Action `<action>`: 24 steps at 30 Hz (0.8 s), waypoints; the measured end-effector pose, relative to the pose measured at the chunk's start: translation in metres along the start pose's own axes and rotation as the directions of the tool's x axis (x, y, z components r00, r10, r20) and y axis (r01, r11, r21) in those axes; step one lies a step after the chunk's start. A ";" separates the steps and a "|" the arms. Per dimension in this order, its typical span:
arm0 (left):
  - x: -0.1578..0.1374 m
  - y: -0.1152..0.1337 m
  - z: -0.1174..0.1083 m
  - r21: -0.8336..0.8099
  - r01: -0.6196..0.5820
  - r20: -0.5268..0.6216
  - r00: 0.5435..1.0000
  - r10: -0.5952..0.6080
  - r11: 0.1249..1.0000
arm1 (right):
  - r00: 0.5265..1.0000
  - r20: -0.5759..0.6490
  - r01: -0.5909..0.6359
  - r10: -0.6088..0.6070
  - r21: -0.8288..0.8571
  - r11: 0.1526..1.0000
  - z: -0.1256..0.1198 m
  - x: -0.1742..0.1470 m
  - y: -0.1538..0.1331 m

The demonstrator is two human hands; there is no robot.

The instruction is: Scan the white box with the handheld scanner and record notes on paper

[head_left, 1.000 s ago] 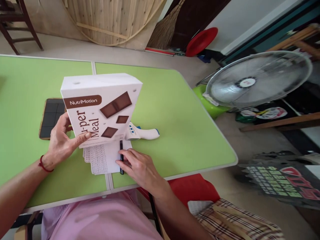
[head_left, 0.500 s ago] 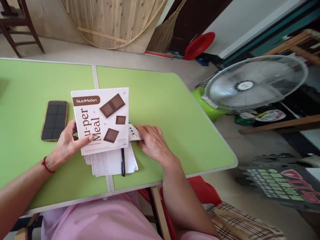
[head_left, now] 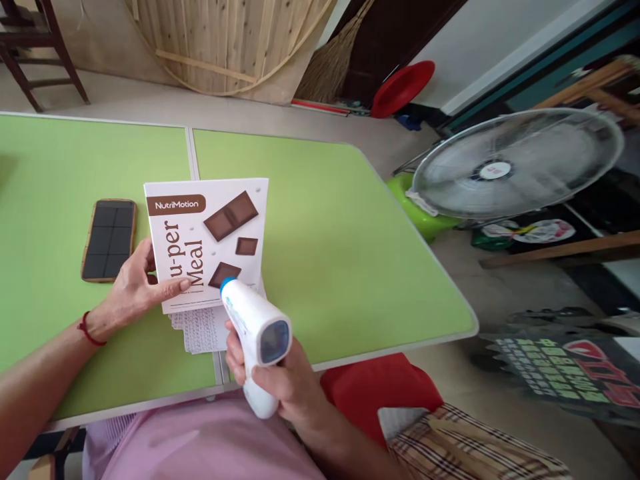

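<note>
My left hand (head_left: 143,283) grips the left edge of a white box (head_left: 200,247) printed with brown chocolate pieces and "NutriMotion", its thumb across the front. The box is tilted up over the green table (head_left: 340,253). Wrapped round the handle of a white infrared thermometer (head_left: 257,327) is my right hand (head_left: 280,380). The thermometer's blue-ringed nose overlaps the lower right of the box in view; whether they touch I cannot tell. Its small screen faces me. Below the box, patterned white papers (head_left: 200,330) lie partly hidden.
Left of the box lies a dark-screened phone (head_left: 109,240) in a brown case. A large fan (head_left: 517,167) stands beyond the table's right edge. Near the front edge is a red seat (head_left: 380,393) with checked cloth (head_left: 465,447). A round wooden board (head_left: 225,40) leans at the back.
My right hand has left the spot behind the box's right side and come nearer me, now with the thermometer held up. The box has shifted only slightly in my left hand.
</note>
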State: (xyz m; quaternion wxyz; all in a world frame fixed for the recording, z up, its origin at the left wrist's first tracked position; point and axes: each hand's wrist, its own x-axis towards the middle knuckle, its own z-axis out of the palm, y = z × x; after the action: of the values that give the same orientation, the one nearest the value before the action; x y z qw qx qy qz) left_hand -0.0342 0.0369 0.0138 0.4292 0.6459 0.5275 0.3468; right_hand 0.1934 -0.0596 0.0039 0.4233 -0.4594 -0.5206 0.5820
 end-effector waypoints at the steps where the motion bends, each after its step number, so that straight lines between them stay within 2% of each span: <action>1: 0.000 0.000 0.000 -0.009 0.002 0.004 1.000 -0.002 1.000 | 0.996 0.054 -0.076 0.069 0.135 0.988 0.006 0.000 0.002; 3: -0.001 0.001 0.001 -0.016 0.000 0.011 1.000 0.001 1.000 | 0.985 0.113 -0.163 0.133 0.318 0.934 0.013 0.002 0.006; 5: -0.001 0.002 0.001 -0.011 -0.010 0.019 1.000 0.011 1.000 | 0.986 0.089 -0.165 0.142 0.370 0.914 0.014 0.005 0.009; 9: -0.001 0.001 0.000 -0.004 -0.014 0.035 0.999 0.014 1.000 | 0.986 0.050 -0.164 0.158 0.413 0.896 0.015 0.008 0.010; 14: 0.000 0.002 -0.001 -0.002 -0.012 0.046 0.999 0.012 1.000 | 0.976 0.127 -0.216 0.177 0.470 0.856 0.019 0.010 0.006; 24: -0.001 0.006 -0.002 -0.016 -0.002 0.057 0.998 0.003 1.000 | 0.979 0.099 -0.204 0.178 0.451 0.869 0.019 0.010 0.006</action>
State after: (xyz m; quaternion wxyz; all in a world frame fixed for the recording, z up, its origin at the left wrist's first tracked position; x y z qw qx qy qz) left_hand -0.0335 0.0360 0.0195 0.4489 0.6529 0.5112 0.3330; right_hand 0.1730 -0.0547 -0.0024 0.4458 -0.3797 -0.3315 0.7397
